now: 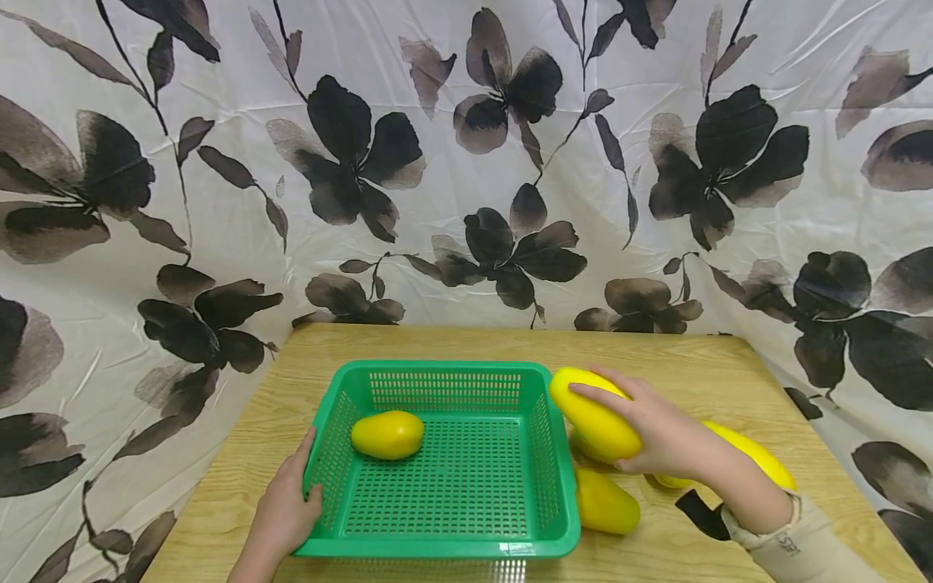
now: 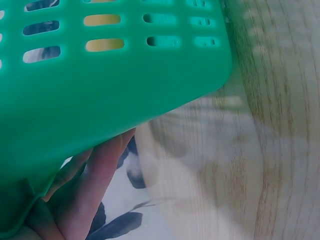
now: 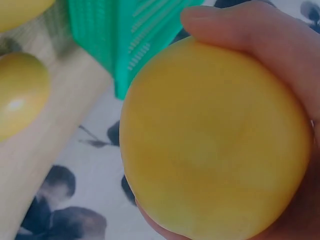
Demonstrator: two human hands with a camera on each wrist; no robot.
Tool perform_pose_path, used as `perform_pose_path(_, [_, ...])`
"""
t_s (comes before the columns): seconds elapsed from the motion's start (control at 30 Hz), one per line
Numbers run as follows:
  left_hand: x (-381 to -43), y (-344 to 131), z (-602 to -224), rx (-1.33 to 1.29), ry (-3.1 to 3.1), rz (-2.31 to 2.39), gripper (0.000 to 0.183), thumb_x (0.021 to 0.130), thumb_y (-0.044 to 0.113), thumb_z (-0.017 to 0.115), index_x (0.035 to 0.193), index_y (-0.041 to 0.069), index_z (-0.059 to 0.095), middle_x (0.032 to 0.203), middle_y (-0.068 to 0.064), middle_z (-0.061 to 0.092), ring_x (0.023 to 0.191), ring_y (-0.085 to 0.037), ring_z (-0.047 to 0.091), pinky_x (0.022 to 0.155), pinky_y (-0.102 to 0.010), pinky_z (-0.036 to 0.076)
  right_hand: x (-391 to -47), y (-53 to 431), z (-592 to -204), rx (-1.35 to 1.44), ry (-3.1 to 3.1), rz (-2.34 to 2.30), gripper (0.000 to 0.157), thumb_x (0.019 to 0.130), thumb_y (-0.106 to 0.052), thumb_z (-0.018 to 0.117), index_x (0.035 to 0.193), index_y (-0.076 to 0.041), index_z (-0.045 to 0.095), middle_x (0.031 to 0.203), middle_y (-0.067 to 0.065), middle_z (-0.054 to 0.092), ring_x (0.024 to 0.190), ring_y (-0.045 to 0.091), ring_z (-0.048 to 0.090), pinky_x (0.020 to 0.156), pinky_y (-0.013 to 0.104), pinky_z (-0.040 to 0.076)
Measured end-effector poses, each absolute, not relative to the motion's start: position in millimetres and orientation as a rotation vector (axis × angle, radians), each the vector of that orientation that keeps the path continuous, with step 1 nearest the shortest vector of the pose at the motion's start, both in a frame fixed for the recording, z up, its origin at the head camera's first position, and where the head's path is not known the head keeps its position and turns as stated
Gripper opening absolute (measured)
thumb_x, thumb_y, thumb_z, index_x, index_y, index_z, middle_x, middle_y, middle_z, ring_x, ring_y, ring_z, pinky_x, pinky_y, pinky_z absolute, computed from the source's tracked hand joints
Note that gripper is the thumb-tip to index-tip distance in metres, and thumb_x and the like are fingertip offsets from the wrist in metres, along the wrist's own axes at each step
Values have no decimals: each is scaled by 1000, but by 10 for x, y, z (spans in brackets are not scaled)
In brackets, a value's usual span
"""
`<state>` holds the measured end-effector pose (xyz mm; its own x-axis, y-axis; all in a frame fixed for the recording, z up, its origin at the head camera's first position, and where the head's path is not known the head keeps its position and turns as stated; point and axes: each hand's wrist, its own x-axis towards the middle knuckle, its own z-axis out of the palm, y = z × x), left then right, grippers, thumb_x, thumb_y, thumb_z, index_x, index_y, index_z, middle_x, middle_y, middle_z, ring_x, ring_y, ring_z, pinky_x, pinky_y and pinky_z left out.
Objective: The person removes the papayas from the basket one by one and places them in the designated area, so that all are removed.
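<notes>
A green plastic basket (image 1: 437,547) with slotted walls stands on the table. Inside it, toward the left, lies one yellow oblong fruit (image 1: 387,435). My left hand (image 1: 284,506) grips the basket's left rim, thumb on the inner side. In the left wrist view, the fingers (image 2: 95,185) tuck beneath the green rim. Above the table, just beyond the basket's right rim, my right hand (image 1: 666,429) holds a large smooth yellow oblong fruit (image 1: 594,413). The right wrist view shows that fruit's rounded end (image 3: 215,140) close up, with the thumb and fingers around it.
Right of the basket another yellow fruit (image 1: 608,502) lies on the wooden table (image 1: 656,348). A longer yellow fruit (image 1: 758,455) lies farther right, partly hidden by the right forearm. A floral cloth (image 1: 437,186) hangs behind the table. A black strap (image 1: 703,514) sits at the right wrist.
</notes>
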<state>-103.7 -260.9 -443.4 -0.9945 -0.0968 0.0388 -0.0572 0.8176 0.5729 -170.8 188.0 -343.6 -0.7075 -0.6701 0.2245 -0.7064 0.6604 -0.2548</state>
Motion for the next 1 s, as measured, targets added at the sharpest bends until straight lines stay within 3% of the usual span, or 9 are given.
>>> perform_pose_path(0.23, [-1044, -2609, -4425, 131, -2945, -921, 77, 81, -2, 51, 146, 2, 10, 134, -35, 32, 117, -53, 36, 86, -63, 35, -1640, 2019, -3484, 1099, -2766, 493, 97, 51, 1, 80, 137, -23, 41, 143, 16, 29, 116, 42, 40, 84, 55, 42])
perform_pose_path(0.63, [-1045, -2608, -4439, 128, -2950, -925, 77, 81, -2, 52, 146, 2, 10, 133, -37, 31, 117, -54, 35, 87, -63, 34, -1553, 2159, -3658, 1015, -2810, 507, 97, 53, -5, 82, 138, -24, 40, 141, 16, 31, 110, 39, 45, 79, 49, 45])
perform_pose_path(1.0, [-1042, -2609, -4429, 142, -2954, -931, 77, 81, -2, 50, 146, 2, 9, 134, -37, 30, 118, -54, 34, 87, -64, 34, -1534, 2277, -3746, 993, -2794, 501, 93, 54, -8, 81, 137, -21, 41, 139, 18, 33, 112, 42, 43, 82, 57, 42])
